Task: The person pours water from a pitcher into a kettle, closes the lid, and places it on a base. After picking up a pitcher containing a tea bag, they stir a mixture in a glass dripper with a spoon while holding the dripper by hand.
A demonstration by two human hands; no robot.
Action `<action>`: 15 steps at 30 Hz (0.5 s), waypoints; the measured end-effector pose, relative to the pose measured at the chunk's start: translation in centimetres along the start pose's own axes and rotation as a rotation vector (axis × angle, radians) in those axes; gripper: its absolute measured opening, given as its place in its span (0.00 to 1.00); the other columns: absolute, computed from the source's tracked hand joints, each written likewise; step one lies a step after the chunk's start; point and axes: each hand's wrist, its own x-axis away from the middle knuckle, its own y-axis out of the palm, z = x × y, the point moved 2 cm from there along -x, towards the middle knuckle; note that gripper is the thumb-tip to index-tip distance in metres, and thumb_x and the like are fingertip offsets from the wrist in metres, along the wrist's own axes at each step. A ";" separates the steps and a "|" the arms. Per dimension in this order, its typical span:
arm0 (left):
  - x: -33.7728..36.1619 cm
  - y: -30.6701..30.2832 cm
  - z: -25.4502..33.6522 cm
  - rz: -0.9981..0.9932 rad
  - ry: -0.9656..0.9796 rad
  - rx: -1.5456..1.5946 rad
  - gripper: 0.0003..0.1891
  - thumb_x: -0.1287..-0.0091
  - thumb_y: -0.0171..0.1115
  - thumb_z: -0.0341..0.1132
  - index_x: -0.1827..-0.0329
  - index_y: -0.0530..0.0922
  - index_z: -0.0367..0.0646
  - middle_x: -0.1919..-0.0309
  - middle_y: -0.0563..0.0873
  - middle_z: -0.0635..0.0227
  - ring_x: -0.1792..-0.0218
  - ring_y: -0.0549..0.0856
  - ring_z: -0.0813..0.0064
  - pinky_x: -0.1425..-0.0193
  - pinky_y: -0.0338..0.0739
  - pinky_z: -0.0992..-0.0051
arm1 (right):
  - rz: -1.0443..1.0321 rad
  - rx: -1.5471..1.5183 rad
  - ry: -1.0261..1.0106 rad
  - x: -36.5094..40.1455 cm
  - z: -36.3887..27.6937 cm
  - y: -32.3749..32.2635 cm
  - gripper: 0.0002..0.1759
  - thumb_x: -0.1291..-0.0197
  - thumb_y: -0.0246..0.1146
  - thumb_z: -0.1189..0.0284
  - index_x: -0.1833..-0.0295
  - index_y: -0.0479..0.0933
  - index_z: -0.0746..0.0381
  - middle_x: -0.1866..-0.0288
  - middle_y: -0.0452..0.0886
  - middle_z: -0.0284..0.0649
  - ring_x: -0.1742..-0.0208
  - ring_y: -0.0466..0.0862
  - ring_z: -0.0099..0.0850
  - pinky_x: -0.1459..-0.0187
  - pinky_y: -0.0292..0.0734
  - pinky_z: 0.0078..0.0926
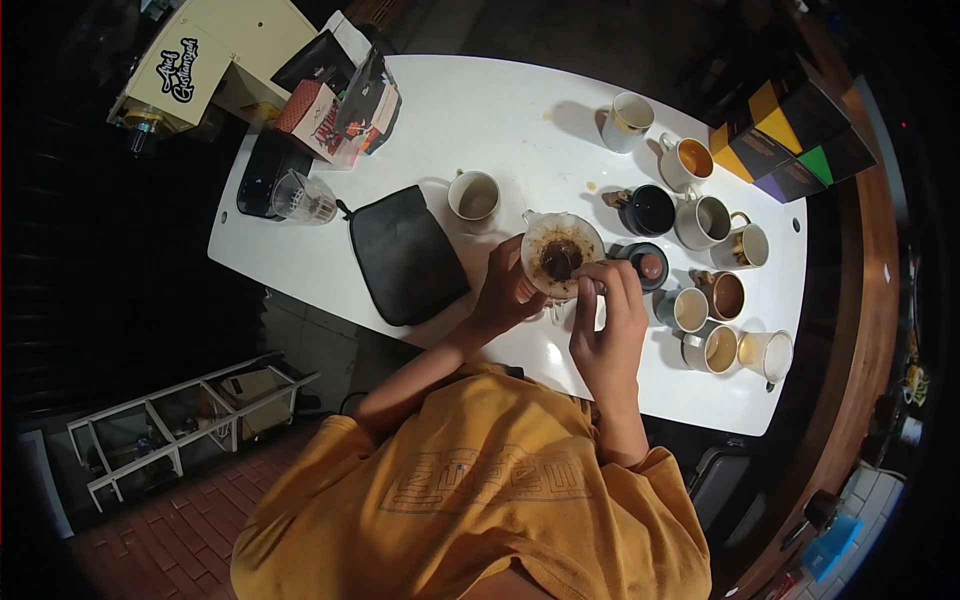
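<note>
Over the table's near side, a white cone coffee dripper [541,234] is tipped so its inside faces me, with dark wet coffee grounds [560,257] in the bottom and smears up its wall. Its left side rests in the closed fingers of my left hand [503,292]. My right hand [613,325] is at the dripper's right rim, thumb and fingers pinched on a thin utensil, apparently a small spoon, whose end dips towards the grounds. Fingers hide most of it. Just right of the dripper stands a dark round lidded jar [651,266] with a brown knob. A beige mug [474,197] stands behind my left hand.
Several mugs and cups [704,218] crowd the right side of the white table [510,110]. A black pouch [405,255] lies to the left, near a clear glass [303,198] and coffee bags [368,104]. Colourful boxes [790,130] stand back right, a cream machine [215,55] back left.
</note>
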 end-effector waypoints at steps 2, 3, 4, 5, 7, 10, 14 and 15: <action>-0.1 0.0 0.0 -0.003 -0.009 0.017 0.35 0.34 0.64 0.59 0.31 0.75 0.43 0.31 0.66 0.55 0.30 0.64 0.54 0.25 0.60 0.55 | 0.038 -0.022 -0.011 -0.2 -0.3 -0.4 0.09 0.40 0.64 0.85 0.55 0.76 0.65 0.59 0.77 0.45 0.55 0.78 0.44 0.52 0.73 0.39; -0.1 -0.1 0.1 0.009 0.020 0.012 0.36 0.34 0.63 0.60 0.31 0.75 0.42 0.31 0.66 0.55 0.30 0.64 0.54 0.25 0.60 0.55 | 0.038 -0.021 -0.011 -0.3 -0.4 -0.5 0.09 0.40 0.64 0.85 0.55 0.76 0.65 0.59 0.77 0.45 0.55 0.78 0.44 0.52 0.73 0.39; -0.1 -0.2 0.2 0.020 0.049 0.007 0.37 0.33 0.62 0.62 0.30 0.75 0.42 0.31 0.66 0.54 0.30 0.64 0.54 0.25 0.60 0.55 | 0.046 -0.042 -0.025 -0.3 -0.6 -0.5 0.09 0.41 0.65 0.85 0.55 0.76 0.65 0.59 0.77 0.44 0.55 0.78 0.44 0.52 0.72 0.38; -0.1 -0.2 -0.2 0.020 0.049 0.007 0.37 0.33 0.62 0.62 0.30 0.75 0.42 0.31 0.66 0.54 0.30 0.64 0.54 0.25 0.60 0.55 | 0.054 -0.064 -0.038 -0.3 -0.8 -0.6 0.10 0.41 0.65 0.85 0.55 0.76 0.65 0.59 0.77 0.44 0.55 0.79 0.44 0.52 0.72 0.38; 0.0 -0.1 -1.0 -0.036 0.147 -0.064 0.40 0.32 0.59 0.66 0.30 0.74 0.41 0.31 0.66 0.54 0.30 0.65 0.54 0.25 0.60 0.56 | 0.041 -0.068 -0.051 -0.4 -1.2 -0.6 0.10 0.42 0.65 0.86 0.55 0.77 0.65 0.59 0.77 0.43 0.55 0.79 0.44 0.52 0.72 0.38; 0.1 0.0 -1.4 -0.042 0.177 -0.129 0.43 0.32 0.55 0.69 0.29 0.73 0.40 0.31 0.66 0.53 0.30 0.65 0.54 0.26 0.60 0.56 | 0.023 -0.073 -0.085 -0.5 -1.4 -0.4 0.12 0.44 0.66 0.86 0.55 0.77 0.64 0.58 0.78 0.43 0.55 0.78 0.45 0.52 0.72 0.38; 0.1 0.0 -1.0 -0.030 0.154 -0.116 0.40 0.32 0.58 0.66 0.30 0.73 0.41 0.31 0.66 0.53 0.31 0.65 0.53 0.26 0.61 0.56 | -0.040 -0.008 -0.107 -0.5 -0.7 0.2 0.12 0.42 0.67 0.83 0.54 0.78 0.62 0.57 0.78 0.43 0.54 0.78 0.45 0.52 0.72 0.39; 0.1 0.0 -0.8 -0.019 0.119 -0.092 0.38 0.32 0.60 0.63 0.30 0.74 0.41 0.31 0.66 0.53 0.31 0.65 0.53 0.26 0.61 0.55 | -0.047 0.021 -0.088 -0.4 -0.5 0.2 0.11 0.41 0.66 0.83 0.53 0.78 0.62 0.56 0.78 0.43 0.54 0.78 0.45 0.52 0.72 0.39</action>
